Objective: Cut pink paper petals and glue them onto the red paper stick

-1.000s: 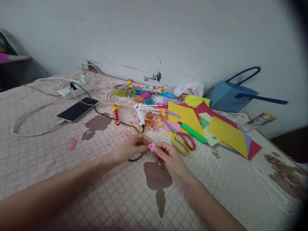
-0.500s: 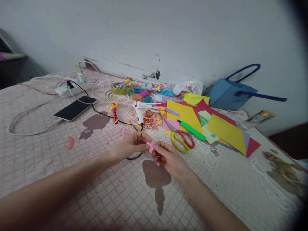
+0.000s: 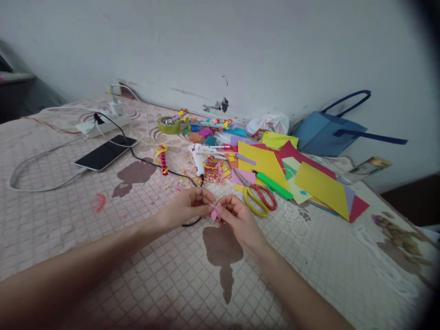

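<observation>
A small pink paper cutout (image 3: 214,214), with rounded lobes, is pinched between my two hands above the table. My left hand (image 3: 187,206) grips its left side with thumb and fingertips. On the other side, my right hand (image 3: 239,219) closes thumb and fingers on it, and part of the piece is hidden behind them. Just beyond the hands lies a white glue gun (image 3: 198,161) with its black cord, amid colourful paper scraps (image 3: 218,173). Scissors (image 3: 257,201) with one yellow and one red handle rest right of my right hand.
Coloured paper sheets (image 3: 321,185), a green cutter (image 3: 275,185) and white string (image 3: 296,220) lie to the right. A blue bag (image 3: 330,133) stands by the wall. At left are a tablet-like device (image 3: 105,153), a power strip (image 3: 103,124) and looping cables. Tape (image 3: 168,125) sits behind.
My right hand has turned and its fingers have come up closer to my left fingertips, covering more of the pink cutout. The camera view has shifted slightly.
</observation>
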A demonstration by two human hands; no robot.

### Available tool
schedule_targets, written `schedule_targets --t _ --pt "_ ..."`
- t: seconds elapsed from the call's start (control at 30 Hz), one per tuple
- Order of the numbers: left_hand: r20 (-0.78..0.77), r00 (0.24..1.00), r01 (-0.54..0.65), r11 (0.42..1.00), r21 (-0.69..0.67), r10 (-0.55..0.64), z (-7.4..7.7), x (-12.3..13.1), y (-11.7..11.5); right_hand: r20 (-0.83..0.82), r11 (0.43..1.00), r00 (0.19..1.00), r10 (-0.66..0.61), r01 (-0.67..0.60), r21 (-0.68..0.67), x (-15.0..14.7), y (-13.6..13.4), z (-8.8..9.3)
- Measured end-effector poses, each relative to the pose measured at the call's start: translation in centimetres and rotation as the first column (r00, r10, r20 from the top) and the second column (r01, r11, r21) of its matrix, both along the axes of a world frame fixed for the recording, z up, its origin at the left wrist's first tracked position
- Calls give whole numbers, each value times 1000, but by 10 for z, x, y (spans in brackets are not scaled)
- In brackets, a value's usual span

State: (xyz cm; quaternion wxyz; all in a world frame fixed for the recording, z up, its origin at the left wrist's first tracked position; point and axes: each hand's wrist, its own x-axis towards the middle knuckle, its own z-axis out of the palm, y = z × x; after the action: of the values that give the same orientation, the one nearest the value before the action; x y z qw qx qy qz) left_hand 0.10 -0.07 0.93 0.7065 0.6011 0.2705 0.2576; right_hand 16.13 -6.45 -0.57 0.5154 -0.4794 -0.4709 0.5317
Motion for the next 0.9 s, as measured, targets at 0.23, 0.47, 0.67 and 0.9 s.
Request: schedule_targets --t 0.23,0.47,0.67,0.9 --pt "-29 1000 -4 991 133 8 -4 -2 4 137 999 990 17 -22 31 0 0 2" --pt "-269 894 -121 771 625 358 15 -33 49 521 993 851 -63 -1 122 12 2 -4" --pt "-487 704 90 615 783 517 8 -55 72 737 988 674 -50 -73 134 25 8 -11" --pt "-569 746 294 595 748 346 6 -55 71 721 986 691 -47 -85 146 28 10 -13"
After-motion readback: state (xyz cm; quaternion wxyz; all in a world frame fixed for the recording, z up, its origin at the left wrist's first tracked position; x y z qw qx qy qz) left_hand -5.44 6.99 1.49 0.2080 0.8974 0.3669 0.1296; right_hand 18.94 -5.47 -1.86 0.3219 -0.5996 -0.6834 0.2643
